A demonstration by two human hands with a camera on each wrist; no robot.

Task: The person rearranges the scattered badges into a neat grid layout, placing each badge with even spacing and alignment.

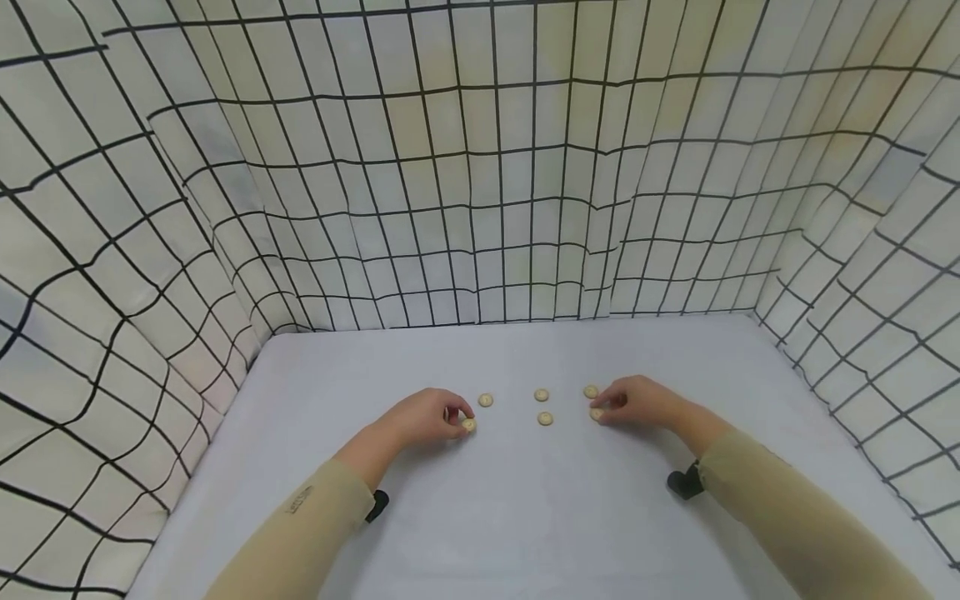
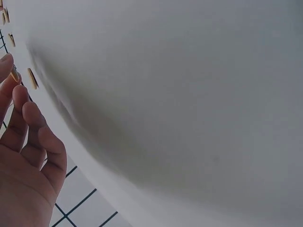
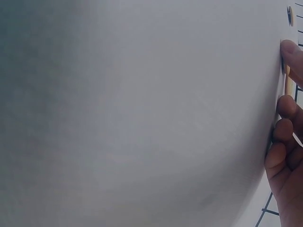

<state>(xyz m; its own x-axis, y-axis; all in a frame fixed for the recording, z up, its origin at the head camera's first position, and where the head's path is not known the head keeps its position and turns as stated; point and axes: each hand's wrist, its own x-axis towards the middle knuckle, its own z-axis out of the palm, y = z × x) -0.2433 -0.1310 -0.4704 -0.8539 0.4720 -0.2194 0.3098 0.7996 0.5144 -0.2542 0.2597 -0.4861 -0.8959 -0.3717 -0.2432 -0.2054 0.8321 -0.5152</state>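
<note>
Several small, pale round wooden discs with a ringed face lie on the white table, loosely in pairs. My left hand [image 1: 429, 417] pinches one wooden disc [image 1: 468, 425] between thumb and forefinger; its edge shows tilted in the left wrist view, with the other fingers loosely bent. Just beyond that hand lies another disc [image 1: 486, 400]. On the right, my right hand [image 1: 637, 402] has thumb and fingertips around the near disc [image 1: 596, 414], partly hidden by the fingers. A further disc [image 1: 591, 391] sits right behind those fingertips. Between the hands are a back disc [image 1: 542, 395] and a front disc [image 1: 545, 418].
The white tabletop [image 1: 480, 517] stretches in front of both hands. White curtain walls with a black grid [image 1: 510, 183] enclose its back and sides. Dark wrist devices show at the left cuff [image 1: 377, 505] and right cuff [image 1: 686, 482].
</note>
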